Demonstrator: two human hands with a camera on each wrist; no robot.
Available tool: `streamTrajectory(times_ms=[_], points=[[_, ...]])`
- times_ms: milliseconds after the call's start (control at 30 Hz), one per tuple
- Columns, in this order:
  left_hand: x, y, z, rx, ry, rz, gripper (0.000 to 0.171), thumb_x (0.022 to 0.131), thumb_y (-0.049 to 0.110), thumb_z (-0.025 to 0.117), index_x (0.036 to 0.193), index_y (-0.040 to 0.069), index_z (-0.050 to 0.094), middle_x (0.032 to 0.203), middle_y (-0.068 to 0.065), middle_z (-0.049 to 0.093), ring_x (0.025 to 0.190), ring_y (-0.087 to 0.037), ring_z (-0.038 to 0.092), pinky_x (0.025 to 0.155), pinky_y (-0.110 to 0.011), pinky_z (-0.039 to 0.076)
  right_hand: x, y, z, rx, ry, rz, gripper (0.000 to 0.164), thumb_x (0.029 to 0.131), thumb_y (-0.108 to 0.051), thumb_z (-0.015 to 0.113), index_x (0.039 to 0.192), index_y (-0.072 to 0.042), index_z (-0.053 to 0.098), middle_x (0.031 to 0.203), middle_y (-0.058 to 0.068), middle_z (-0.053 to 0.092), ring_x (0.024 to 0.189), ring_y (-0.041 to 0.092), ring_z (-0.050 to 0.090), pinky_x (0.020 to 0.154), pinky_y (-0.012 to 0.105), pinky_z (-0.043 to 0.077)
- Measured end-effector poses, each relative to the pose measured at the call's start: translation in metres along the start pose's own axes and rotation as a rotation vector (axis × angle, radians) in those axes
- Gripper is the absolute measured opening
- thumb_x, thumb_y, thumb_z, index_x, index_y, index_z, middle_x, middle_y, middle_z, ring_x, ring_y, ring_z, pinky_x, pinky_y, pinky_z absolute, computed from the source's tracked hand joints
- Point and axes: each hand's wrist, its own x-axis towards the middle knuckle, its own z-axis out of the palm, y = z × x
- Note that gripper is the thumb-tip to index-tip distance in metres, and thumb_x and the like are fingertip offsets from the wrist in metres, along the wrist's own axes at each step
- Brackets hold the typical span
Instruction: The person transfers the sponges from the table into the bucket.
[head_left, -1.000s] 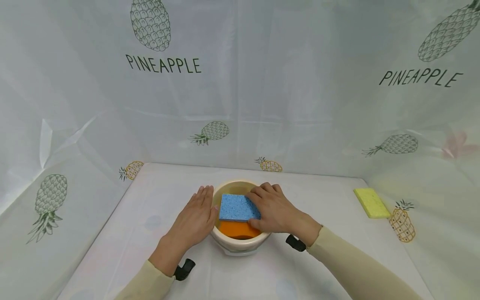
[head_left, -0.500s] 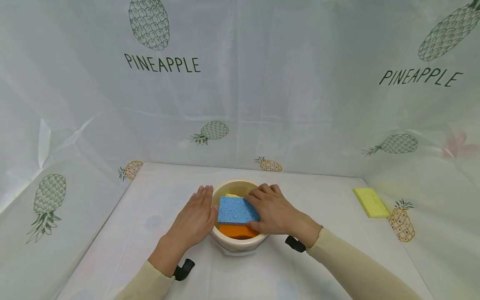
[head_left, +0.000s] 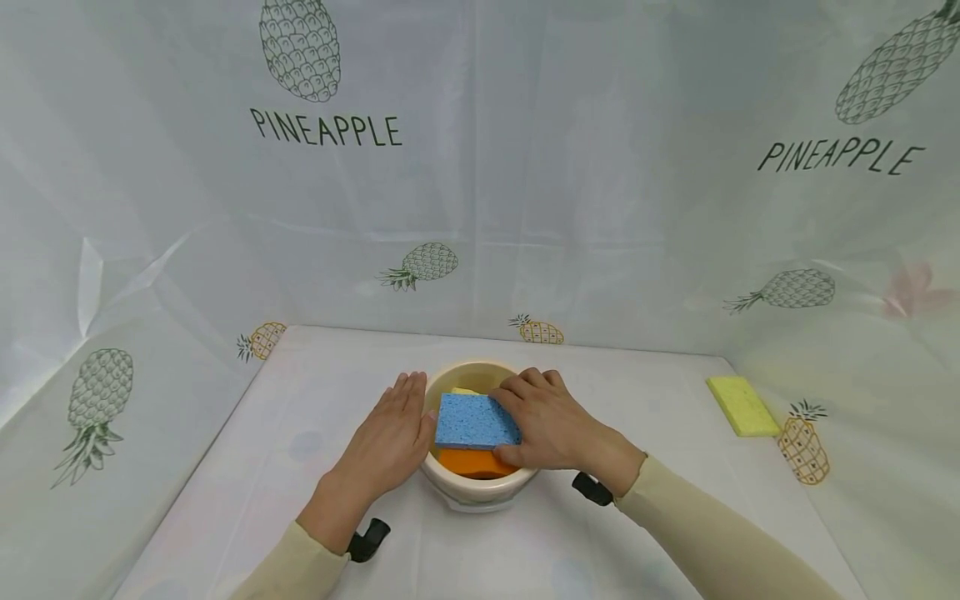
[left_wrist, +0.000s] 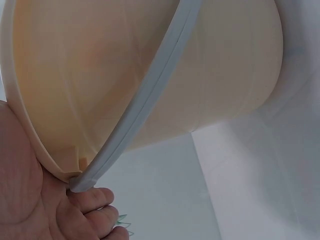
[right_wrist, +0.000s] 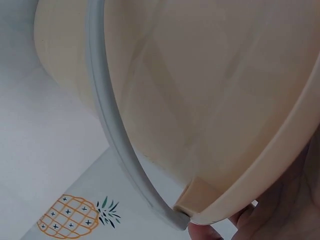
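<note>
A blue sponge (head_left: 472,421) lies in the mouth of a cream bucket (head_left: 480,492), over an orange piece (head_left: 472,462). Behind the blue sponge, a bit of yellow (head_left: 465,390) peeps out. My right hand (head_left: 547,425) reaches over the right rim and grips the blue sponge by its right side, thumb at the near corner. On the opposite side, my left hand (head_left: 393,433) rests along the rim with its fingers straight. Both wrist views show mostly the bucket's outer wall (left_wrist: 225,60) and its grey handle (right_wrist: 107,100), which hangs down the near side; the sponges are hidden there.
A yellow sponge (head_left: 742,406) lies far to the right at the table's edge. Pineapple-printed sheeting (head_left: 570,208) rises behind and at both sides of the white-covered table (head_left: 637,383).
My right hand has shifted the blue sponge slightly toward me and left, baring the yellow bit behind it and covering more of the orange piece. My left hand has stayed put.
</note>
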Motion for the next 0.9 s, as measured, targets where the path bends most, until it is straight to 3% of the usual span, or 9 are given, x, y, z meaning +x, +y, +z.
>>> streamTrajectory(times_ms=[533,667,900], points=[[-0.0001,-0.0004,-0.0002,-0.014,0.002,-0.004,0.067,0.113,0.035,0.040,0.164,-0.006,0.025,0.172,-0.021,0.029,0.162,-0.038,0.021,0.132,-0.053,0.020,-0.0027,0.0002,0.0015,-0.028,0.048,-0.009,0.080,0.089,-0.070,0.069,0.143,-0.011,0.062,0.138,0.005,0.063,0.123,0.027,0.053,0.099,0.047,0.042],[0.0002,-0.0010,0.0008,-0.013,0.000,-0.007,0.068,0.113,0.036,0.040,0.165,-0.005,0.024,0.172,-0.020,0.029,0.162,-0.037,0.021,0.132,-0.054,0.020,-0.0051,0.0016,0.0029,-0.069,0.110,-0.019,0.080,0.092,-0.072,0.064,0.143,-0.010,0.062,0.138,0.006,0.063,0.124,0.027,0.053,0.102,0.047,0.042],[0.0005,-0.0008,0.0009,-0.016,0.000,-0.010,0.068,0.113,0.037,0.040,0.165,-0.005,0.024,0.172,-0.020,0.029,0.162,-0.037,0.020,0.132,-0.054,0.021,-0.0093,0.0091,0.0072,-0.138,0.281,-0.027,0.069,0.100,-0.062,0.061,0.141,-0.006,0.063,0.133,0.010,0.065,0.121,0.030,0.055,0.101,0.049,0.044]])
